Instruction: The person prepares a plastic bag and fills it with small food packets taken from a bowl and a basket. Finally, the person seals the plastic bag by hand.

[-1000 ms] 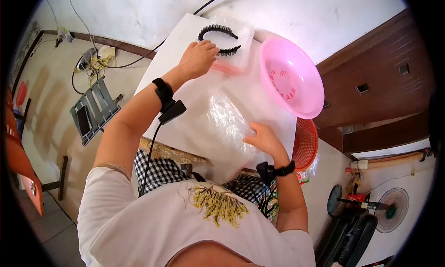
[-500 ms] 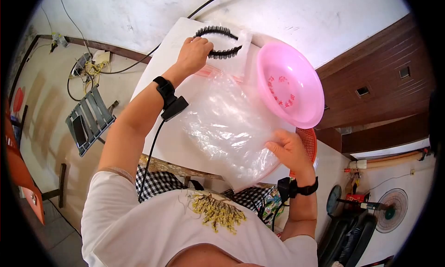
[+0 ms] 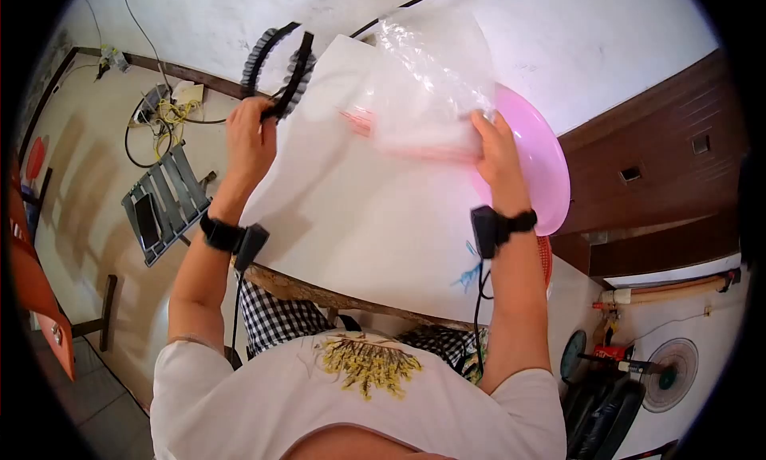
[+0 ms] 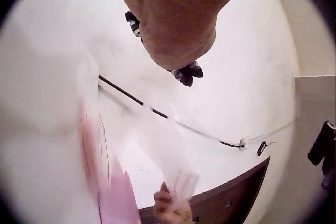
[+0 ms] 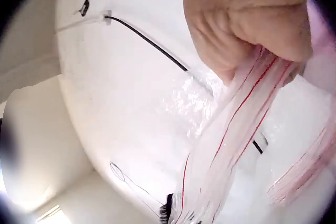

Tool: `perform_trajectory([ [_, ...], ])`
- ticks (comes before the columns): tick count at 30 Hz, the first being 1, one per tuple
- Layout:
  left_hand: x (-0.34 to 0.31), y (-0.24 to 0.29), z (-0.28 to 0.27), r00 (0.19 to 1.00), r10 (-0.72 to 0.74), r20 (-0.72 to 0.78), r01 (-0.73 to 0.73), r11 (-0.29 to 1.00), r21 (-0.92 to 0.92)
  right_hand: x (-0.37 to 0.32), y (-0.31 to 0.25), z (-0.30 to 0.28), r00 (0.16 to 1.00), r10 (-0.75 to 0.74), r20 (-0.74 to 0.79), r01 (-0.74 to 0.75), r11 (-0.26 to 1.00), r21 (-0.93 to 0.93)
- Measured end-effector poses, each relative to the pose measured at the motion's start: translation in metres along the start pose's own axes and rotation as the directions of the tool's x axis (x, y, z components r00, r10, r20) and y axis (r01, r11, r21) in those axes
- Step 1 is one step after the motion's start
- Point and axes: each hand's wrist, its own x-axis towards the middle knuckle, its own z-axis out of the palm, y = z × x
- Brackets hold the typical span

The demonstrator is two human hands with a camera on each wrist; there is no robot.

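Note:
My left hand (image 3: 252, 145) grips a black headband (image 3: 300, 75) with grey ruffled edging, raised at the table's far left corner with its two ends pointing away. In the left wrist view the hand hides most of the headband. My right hand (image 3: 503, 158) pinches a clear plastic zip bag (image 3: 435, 69) by its edge. The bag hangs spread above the far part of the table, overlapping the pink basin in the head view. Red lines run along the bag's zip strip (image 5: 247, 103) in the right wrist view. More red-lined bags (image 3: 357, 122) lie on the table behind it.
A pink basin (image 3: 550, 161) stands at the right of the white table (image 3: 359, 221), above a red basket (image 3: 546, 260). Blue string (image 3: 468, 278) lies near the front right edge. A folding stool (image 3: 167, 197) with a phone stands at the left. A black cable (image 3: 415, 3) runs along the wall.
My left hand has picked up the headband and carried it left, off the bags. My right hand has lifted the clear bag from the table's front and swung it toward the wall.

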Motion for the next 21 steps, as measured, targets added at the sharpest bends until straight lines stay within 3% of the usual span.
perform_trajectory([
  [1,-0.007,-0.005,-0.008,1.000,-0.005,0.011,0.005,1.000,-0.003,0.018,0.018,0.001,0.998,-0.055,0.010,0.054,0.998,0.021],
  [4,-0.020,-0.008,-0.023,1.000,-0.008,0.016,0.007,1.000,0.024,0.059,0.062,0.013,0.984,0.093,-0.153,-0.055,0.970,0.235],
  [10,-0.031,-0.013,-0.034,0.997,-0.020,0.077,0.015,0.998,0.059,0.084,0.127,-0.001,0.924,0.213,-0.319,-0.198,0.977,0.080],
  [13,-0.029,-0.014,-0.032,0.996,-0.013,0.092,0.009,0.999,0.046,0.090,0.145,-0.015,0.922,0.180,-0.344,-0.234,0.964,-0.122],
  [16,-0.021,-0.012,-0.022,0.994,0.021,0.111,-0.026,0.999,0.045,0.074,0.141,-0.009,0.888,-0.116,-0.446,-0.084,0.912,-0.403],
  [19,-0.005,-0.003,-0.006,0.985,0.071,0.155,-0.077,0.996,0.033,0.037,0.128,0.013,0.808,-0.479,-0.344,0.046,0.633,-0.772],
  [21,0.012,0.008,0.010,0.974,0.101,0.202,-0.110,0.993,0.031,0.003,0.121,0.016,0.872,-0.437,-0.222,0.090,0.589,-0.803],
])
